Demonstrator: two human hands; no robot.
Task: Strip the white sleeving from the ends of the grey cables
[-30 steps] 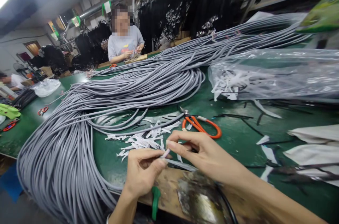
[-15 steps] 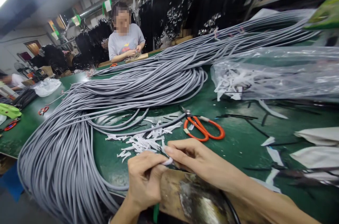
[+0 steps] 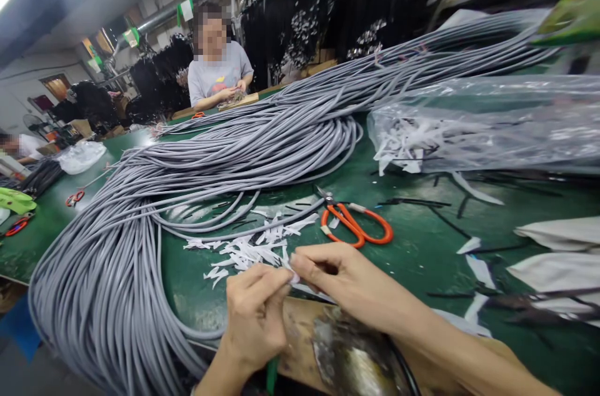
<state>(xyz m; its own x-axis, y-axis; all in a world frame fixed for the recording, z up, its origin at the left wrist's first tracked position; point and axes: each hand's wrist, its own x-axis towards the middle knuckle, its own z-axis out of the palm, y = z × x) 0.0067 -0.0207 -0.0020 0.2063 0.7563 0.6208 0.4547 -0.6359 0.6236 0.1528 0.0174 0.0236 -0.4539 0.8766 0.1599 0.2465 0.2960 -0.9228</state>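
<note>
My left hand (image 3: 257, 315) is closed at the near edge of the table, fingers curled and thumb pressed against the forefinger. A grey cable (image 3: 209, 333) from the large bundle runs into this hand; its end is hidden by my fingers. Fingertip to fingertip with it, my right hand (image 3: 335, 274) pinches a small white strip (image 3: 295, 278), of which only a bit shows between the hands. Just beyond them lies a pile of white strips (image 3: 255, 252). Orange-handled scissors (image 3: 349, 224) rest on the table past my right hand.
The grey cable bundle (image 3: 107, 258) sweeps across the green table (image 3: 422, 246) and hangs over its front edge. A clear plastic bag (image 3: 492, 133) with white strips lies right. Below my hands is a worn wooden board (image 3: 300, 327). A co-worker (image 3: 220, 71) sits across the table.
My fingertips have drawn closer together, and less of the white strip shows between them. The view has shifted slightly; the cables and scissors lie as before.
</note>
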